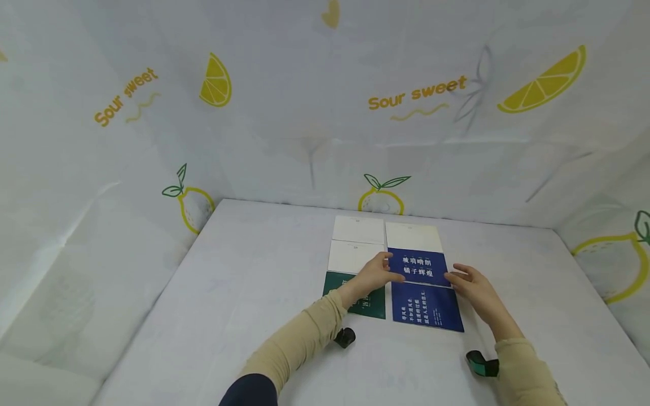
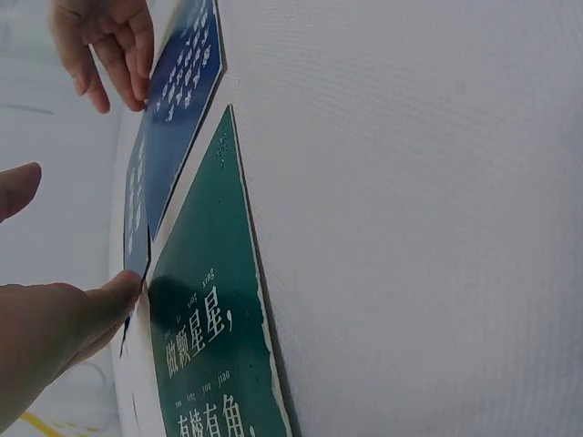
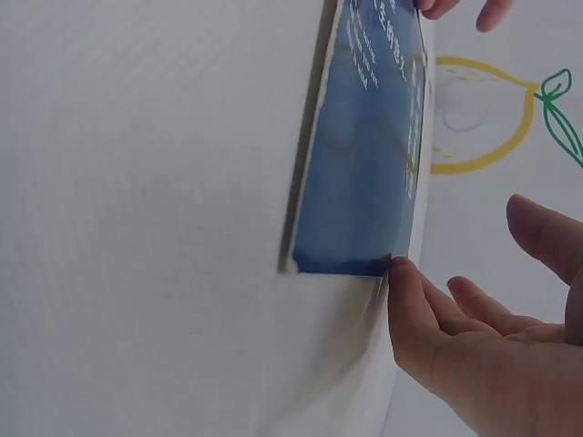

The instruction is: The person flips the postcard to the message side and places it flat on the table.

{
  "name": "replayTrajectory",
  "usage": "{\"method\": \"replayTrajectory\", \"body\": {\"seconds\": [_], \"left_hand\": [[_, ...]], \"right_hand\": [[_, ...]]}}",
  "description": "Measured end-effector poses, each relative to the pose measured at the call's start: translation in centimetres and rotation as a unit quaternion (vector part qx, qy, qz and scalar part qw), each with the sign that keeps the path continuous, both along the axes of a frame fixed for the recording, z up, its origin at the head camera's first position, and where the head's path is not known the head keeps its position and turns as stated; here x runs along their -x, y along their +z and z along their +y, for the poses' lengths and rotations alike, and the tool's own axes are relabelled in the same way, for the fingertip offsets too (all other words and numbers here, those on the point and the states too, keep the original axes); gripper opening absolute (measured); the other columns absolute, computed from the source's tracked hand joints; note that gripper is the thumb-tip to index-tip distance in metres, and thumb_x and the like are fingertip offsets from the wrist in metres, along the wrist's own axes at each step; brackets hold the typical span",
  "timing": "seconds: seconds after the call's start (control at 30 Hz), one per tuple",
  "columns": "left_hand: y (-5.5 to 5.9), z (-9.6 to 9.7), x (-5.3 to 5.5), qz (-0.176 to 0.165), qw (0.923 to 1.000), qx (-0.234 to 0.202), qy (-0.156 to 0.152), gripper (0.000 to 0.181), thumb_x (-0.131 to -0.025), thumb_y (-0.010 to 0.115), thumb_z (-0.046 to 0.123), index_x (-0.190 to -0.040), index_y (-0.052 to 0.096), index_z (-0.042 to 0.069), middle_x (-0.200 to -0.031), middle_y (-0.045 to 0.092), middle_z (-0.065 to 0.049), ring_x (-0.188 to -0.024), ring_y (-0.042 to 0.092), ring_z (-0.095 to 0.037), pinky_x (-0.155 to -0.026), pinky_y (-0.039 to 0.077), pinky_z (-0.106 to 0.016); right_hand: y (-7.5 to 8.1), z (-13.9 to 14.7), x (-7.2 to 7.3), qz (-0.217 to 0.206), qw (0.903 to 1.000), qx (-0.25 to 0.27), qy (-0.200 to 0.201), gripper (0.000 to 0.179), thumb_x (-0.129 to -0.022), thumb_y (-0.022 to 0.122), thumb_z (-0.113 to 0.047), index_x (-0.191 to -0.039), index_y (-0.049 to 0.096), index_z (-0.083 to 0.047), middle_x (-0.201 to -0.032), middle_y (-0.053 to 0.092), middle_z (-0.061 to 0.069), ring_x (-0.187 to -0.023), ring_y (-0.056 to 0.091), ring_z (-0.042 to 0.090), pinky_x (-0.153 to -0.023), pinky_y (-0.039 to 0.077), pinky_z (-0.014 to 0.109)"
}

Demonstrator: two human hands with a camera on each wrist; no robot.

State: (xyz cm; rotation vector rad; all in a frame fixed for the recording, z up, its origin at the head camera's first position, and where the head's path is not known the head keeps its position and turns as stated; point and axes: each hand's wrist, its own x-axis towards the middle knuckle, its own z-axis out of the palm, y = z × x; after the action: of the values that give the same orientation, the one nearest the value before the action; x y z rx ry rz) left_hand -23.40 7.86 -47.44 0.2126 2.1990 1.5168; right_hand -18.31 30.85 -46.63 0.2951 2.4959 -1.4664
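A dark blue card with white characters lies flat between the two hands. At its left side is my left hand, thumb and fingertips on the card's edge. My right hand touches the right edge with its fingertips, the fingers nearly straight. Just below sits a second blue card, its edge close against the first. A green card with white characters lies under my left wrist in the head view, partly hidden there.
Two white cards, the upper one and the lower one, lie above the green card. Another white card tops the blue column. Small black objects show beside both forearms. A lemon-print sheet hangs behind the white table.
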Motion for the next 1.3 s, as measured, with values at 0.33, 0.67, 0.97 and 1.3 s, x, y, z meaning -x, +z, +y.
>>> {"method": "replayTrajectory", "body": {"seconds": [0.33, 0.67, 0.97, 1.3], "left_hand": [[0.3, 0.0, -0.1, -0.024, 0.9941, -0.091, 0.053, 0.068, -0.071, 0.069, 0.010, -0.130, 0.036, 0.011, -0.128, 0.046, -0.014, -0.116, 0.047, -0.027, -0.096, 0.039, -0.041], [0.3, 0.0, 0.1, 0.012, 0.9853, -0.110, 0.130, 0.063, -0.069, 0.067, -0.001, -0.125, 0.041, 0.007, -0.114, 0.057, -0.011, -0.099, 0.057, -0.019, -0.083, 0.049, -0.032], [0.3, 0.1, 0.0, 0.053, 0.9838, -0.082, 0.150, 0.061, -0.067, 0.067, -0.004, -0.121, 0.044, 0.009, -0.103, 0.058, -0.005, -0.082, 0.055, -0.011, -0.066, 0.050, -0.024], [0.3, 0.1, -0.1, 0.094, 0.9801, -0.061, 0.164, 0.047, -0.065, 0.064, -0.007, -0.108, 0.052, 0.007, -0.086, 0.052, -0.002, -0.066, 0.049, -0.008, -0.050, 0.045, -0.019]], "right_hand": [[-0.3, -0.2, 0.1, -0.006, 0.9987, 0.026, -0.044, 0.066, -0.090, 0.042, -0.032, -0.137, 0.015, 0.005, -0.138, 0.027, 0.028, -0.123, 0.037, 0.032, -0.101, 0.034, 0.036], [-1.9, 0.4, 0.9, 0.013, 0.9944, 0.046, -0.094, 0.067, -0.088, 0.046, -0.037, -0.138, 0.021, 0.000, -0.138, 0.033, 0.021, -0.124, 0.035, 0.028, -0.103, 0.031, 0.038], [-6.2, 2.2, 2.6, 0.066, 0.9916, -0.031, -0.107, 0.064, -0.086, 0.050, -0.040, -0.136, 0.028, -0.007, -0.129, 0.045, 0.016, -0.114, 0.045, 0.025, -0.098, 0.037, 0.041], [-5.9, 1.5, 2.7, 0.105, 0.9829, -0.074, -0.133, 0.054, -0.085, 0.053, -0.024, -0.134, 0.034, -0.012, -0.099, 0.051, -0.003, -0.078, 0.047, 0.001, -0.059, 0.041, 0.013]]}}
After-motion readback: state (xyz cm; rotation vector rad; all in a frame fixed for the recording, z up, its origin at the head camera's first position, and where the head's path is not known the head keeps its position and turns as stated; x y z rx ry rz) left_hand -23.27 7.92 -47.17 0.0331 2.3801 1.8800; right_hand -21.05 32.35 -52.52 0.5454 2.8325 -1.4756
